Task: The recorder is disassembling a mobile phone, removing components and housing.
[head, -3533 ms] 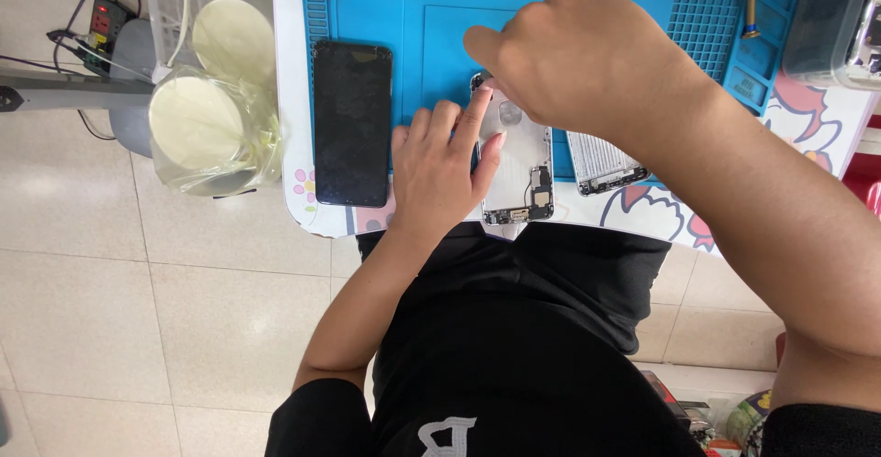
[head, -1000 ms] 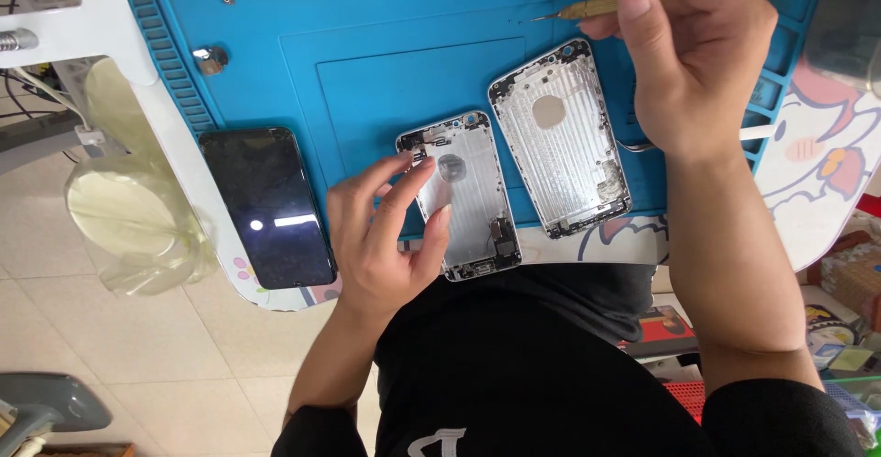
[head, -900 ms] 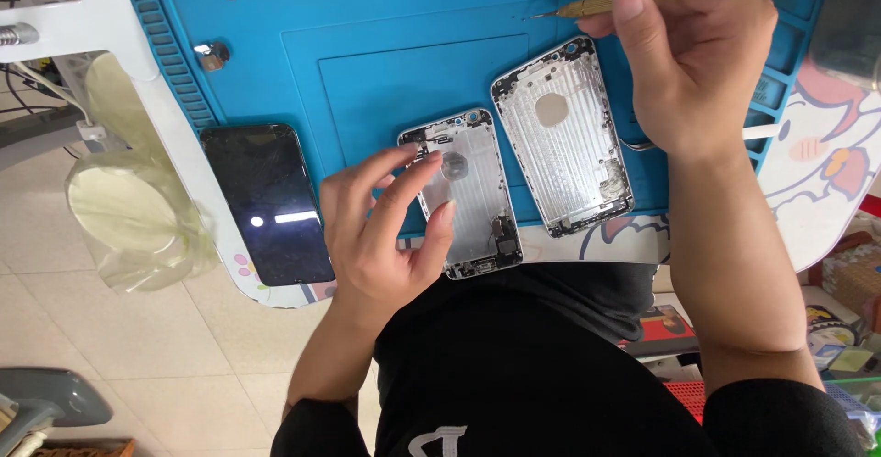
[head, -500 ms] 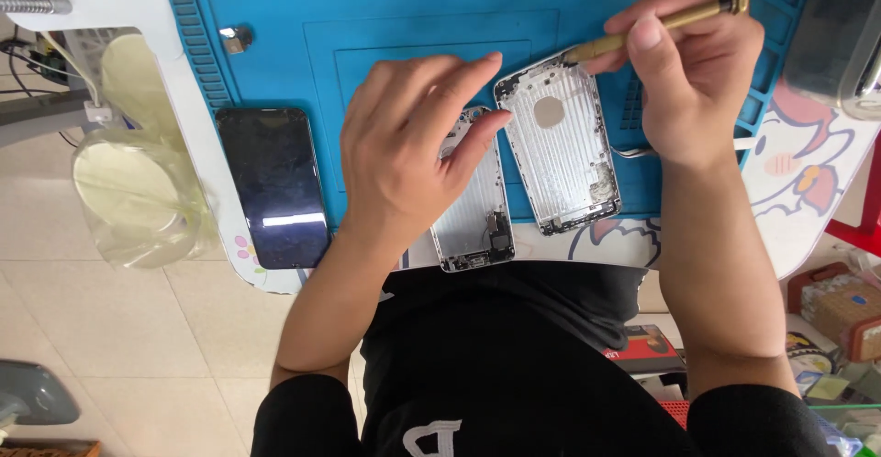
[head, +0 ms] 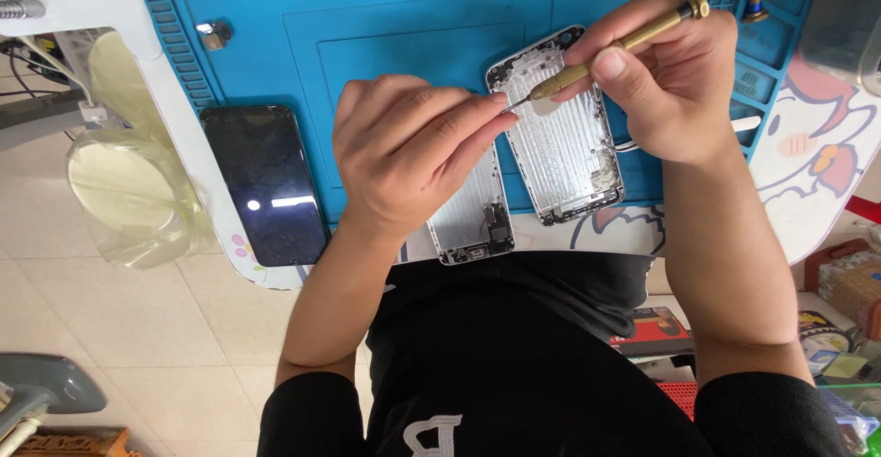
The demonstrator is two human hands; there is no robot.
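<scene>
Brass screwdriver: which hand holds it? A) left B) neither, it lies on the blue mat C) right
C: the right hand grips the brass screwdriver, its tip meeting the left hand fingertips above the open phone housing.

Dark phone screen (head: pixel 266 184) lay flat at the blue mat's left edge, black glossy rectangle, unlit, catching a white glare streak, just left of your left wrist. Low right, under the table by your right arm: red-and-black flat package (head: pixel 653 330), a brownish box (head: pixel 849 283), small colourful packets (head: pixel 826 351).
</scene>
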